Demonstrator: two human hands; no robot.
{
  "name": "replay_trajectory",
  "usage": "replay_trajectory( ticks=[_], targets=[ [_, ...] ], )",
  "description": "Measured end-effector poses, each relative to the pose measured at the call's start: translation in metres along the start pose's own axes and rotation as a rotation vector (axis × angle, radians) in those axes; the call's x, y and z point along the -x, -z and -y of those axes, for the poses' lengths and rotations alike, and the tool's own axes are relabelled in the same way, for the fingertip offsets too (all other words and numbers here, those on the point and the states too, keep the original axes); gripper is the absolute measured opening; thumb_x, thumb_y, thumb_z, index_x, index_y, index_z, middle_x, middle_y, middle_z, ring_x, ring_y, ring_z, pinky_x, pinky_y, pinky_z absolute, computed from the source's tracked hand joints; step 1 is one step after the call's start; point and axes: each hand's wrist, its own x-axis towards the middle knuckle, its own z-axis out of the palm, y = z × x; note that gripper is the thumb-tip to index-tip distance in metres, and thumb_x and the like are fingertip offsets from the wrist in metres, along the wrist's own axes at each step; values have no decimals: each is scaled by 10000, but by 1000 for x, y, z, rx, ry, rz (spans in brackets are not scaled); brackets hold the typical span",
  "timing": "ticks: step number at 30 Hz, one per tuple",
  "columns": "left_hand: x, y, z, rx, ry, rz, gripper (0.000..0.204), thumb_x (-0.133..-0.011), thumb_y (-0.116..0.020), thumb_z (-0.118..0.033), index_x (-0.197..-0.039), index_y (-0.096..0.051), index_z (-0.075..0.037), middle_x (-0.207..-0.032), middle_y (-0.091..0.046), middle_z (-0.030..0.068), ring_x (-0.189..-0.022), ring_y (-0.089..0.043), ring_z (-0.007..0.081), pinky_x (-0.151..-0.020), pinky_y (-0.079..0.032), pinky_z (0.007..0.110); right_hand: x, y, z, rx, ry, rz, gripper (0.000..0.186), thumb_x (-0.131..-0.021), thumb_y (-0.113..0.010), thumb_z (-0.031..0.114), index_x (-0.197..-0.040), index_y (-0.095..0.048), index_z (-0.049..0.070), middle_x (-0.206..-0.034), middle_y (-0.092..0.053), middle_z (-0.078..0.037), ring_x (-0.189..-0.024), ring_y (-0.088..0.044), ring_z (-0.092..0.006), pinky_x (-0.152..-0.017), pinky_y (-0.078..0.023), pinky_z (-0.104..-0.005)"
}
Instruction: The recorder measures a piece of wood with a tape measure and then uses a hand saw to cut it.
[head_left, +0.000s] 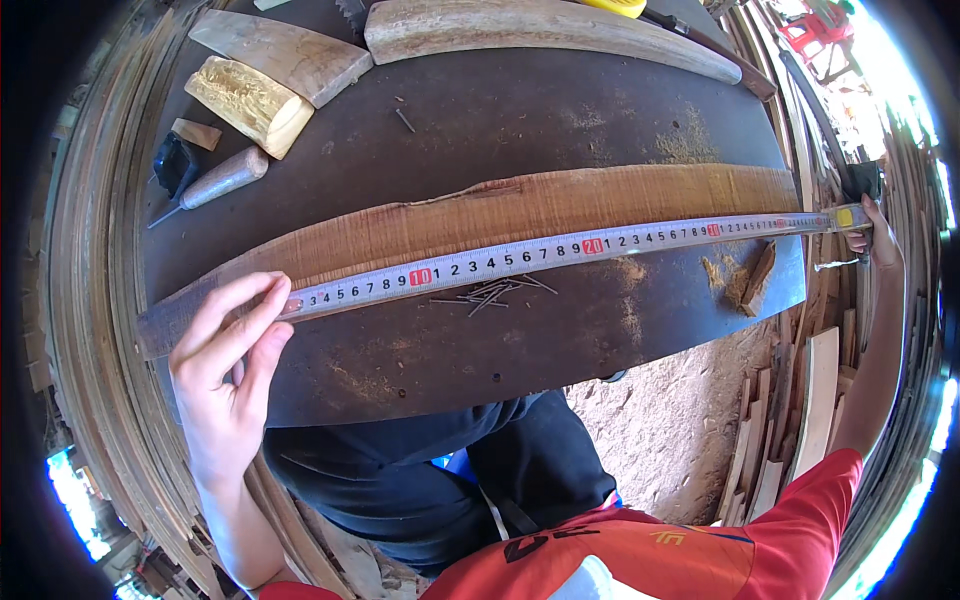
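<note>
Got piles of long wooden strips (95,260) off to the left, curving hard with the fisheye. Next down in size, a dark tabletop (330,180), dusted with sawdust in patches. Lying across the middle of that, a long brown board (600,200) with a rough, wavy far edge and a ragged split partway along.

Stretched out along the near side of the board, a tape measure (520,260), white blade with dark figures and red blocks. Running nearly level, climbing a bit to the right, with the case out past the board's right end and beyond the table edge.

Up at the far side, a thick pale timber (555,35), then a flat tapered block (285,52) just beside, then a rounded chunk of yellowish wood (245,105) touching that.

Hands next: left hand (225,375) pinching the tape's free end between thumb and fingertips, over the board and short of its left end. Right hand (880,238) closed around the case, but too far out at the rim to tell each finger's position.

Smaller stuff: wooden-handled awl (228,177) at far left, jagged wood scrap (759,281) near the right edge, loose pile of nails (490,293) just below the blade.
</note>
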Motion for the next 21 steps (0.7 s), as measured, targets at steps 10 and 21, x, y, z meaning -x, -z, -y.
replay_trajectory(
  ticks=[10,21],
  targets=[
    [-9,12,26,146,-40,49,267,-883,-746,57,-1144,-771,2,-1119,-749,127,-976,-722,185,-721,-513,247,7,-10,3,-37,31,41,591,-977,-562,690,-974,-636,104,-621,-407,67,-482,-353,-44,-456,-249,-231],
    [-8,18,36,-62,-97,134,234,-982,-670,-13,-1205,-736,11,-1206,-715,155,-1018,-705,249,-775,-567,307,34,-79,65,104,97,176,611,-981,-561,672,-649,-536,159,-567,-334,87,-469,-303,-36,-453,-212,-246]
  ],
)
